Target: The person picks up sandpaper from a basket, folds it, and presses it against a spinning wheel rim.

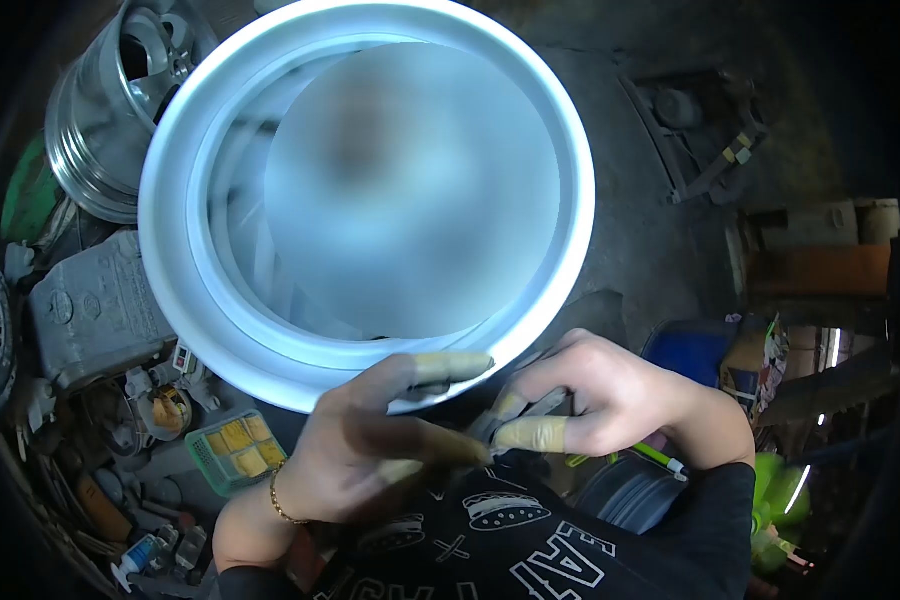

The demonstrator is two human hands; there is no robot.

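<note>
A large pale wheel rim (575, 190) stands in front of me, its round lip facing up; a blurred disc covers much of its inside. Yellowish tape wraps fingertips on both hands. My left hand (355, 445) is at the rim's near edge, one finger stretched out across the lip. Its lower fingers are smeared by motion, their tips close to a small grey piece (485, 428). Thumb and fingers of my right hand (610, 390) close on that grey piece, apparently thin and sheet-like; its kind is unclear.
Another metal wheel (95, 150) lies at upper left. Below it are a grey cast housing (100, 305) and a green box (235, 450) with yellow pieces. A dark ribbed round object (630, 493) sits at lower right. A metal frame (680, 140) lies on the floor.
</note>
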